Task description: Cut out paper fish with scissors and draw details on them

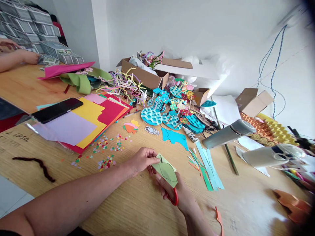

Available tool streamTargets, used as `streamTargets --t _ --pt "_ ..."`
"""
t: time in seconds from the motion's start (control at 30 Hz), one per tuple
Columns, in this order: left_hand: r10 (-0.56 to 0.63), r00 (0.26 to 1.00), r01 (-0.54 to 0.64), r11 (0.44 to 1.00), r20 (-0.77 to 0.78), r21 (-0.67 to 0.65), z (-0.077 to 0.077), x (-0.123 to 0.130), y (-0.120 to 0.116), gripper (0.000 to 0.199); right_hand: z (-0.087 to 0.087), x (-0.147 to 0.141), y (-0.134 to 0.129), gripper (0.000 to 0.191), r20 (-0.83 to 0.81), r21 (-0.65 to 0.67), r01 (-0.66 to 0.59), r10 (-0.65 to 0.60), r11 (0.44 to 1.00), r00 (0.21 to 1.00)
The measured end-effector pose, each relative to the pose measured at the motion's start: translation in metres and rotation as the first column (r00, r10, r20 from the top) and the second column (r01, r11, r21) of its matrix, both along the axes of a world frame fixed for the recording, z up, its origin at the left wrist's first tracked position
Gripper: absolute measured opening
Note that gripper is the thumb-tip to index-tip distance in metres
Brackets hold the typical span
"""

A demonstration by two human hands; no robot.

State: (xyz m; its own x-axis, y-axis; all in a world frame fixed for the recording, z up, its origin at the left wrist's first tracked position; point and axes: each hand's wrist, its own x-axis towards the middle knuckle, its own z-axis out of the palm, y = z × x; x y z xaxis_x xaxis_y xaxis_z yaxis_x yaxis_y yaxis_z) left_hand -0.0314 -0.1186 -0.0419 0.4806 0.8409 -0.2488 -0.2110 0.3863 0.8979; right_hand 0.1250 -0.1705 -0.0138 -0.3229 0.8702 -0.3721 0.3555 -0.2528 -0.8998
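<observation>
Left fingers: thumb and forefinger of the left hand pinch the upper left end of the green paper.
Right fingers: the right hand grips the scissors by the red handle; the blades are hidden, so their opening cannot be told.
Green paper: held above the desk, between the two hands, tilted; a drawn curved outline and a short dark mark near the left thumb are visible.
Ahead of hands: orange fish, grey-and-white cutout and blue scrap, lying flat.
Left of hands: confetti, scattered; beyond it, coloured sheets, stacked, with the phone on top.
Near left edge: brown stem, bent, lying alone.
Right of hands: pale blue strips, beside narrower coloured strips; nearer the wearer, an orange strip.
Far right: grey bottle and white bottle, both appearing slanted.
Rear of desk: blue wavy discs, fuzzy stems in a tangle, and a carton behind them.
Upper left: another person's hand, near stacked grey cases.
</observation>
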Motion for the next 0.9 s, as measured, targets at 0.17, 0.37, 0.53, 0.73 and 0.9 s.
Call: streamTargets --t 0.17,0.37,0.53,0.73,0.9 --pt "0.003 1.0 -0.003 1.0 0.007 -0.004 0.0004 -0.0004 0.0001 0.029 0.0023 -0.0018 -0.0002 0.044 0.002 -0.01 0.002 -0.002 1.0 1.0" --pt "0.009 1.0 -0.009 1.0 0.007 -0.006 -0.0006 -0.0005 0.0014 0.029 -0.0006 -0.0001 0.0013 0.045 0.061 -0.009 -0.017 0.018 1.0 0.998" --pt "0.046 0.999 -0.046 0.999 -0.01 -0.006 -0.0011 0.0007 0.0011 0.028 -0.0035 0.0 0.0016 0.045 0.028 -0.014 0.026 -0.025 1.0 0.999" --pt "0.039 0.999 -0.039 0.999 -0.014 0.005 0.0012 0.0001 0.0005 0.028 -0.0052 0.0006 0.0012 0.044 0.036 -0.026 0.013 -0.012 1.0 0.999" --pt "0.031 0.999 -0.031 1.0 -0.019 0.003 0.0019 -0.0004 0.0007 0.026 -0.0026 0.0002 0.0014 0.045 0.042 -0.031 0.012 -0.01 0.999 0.999"
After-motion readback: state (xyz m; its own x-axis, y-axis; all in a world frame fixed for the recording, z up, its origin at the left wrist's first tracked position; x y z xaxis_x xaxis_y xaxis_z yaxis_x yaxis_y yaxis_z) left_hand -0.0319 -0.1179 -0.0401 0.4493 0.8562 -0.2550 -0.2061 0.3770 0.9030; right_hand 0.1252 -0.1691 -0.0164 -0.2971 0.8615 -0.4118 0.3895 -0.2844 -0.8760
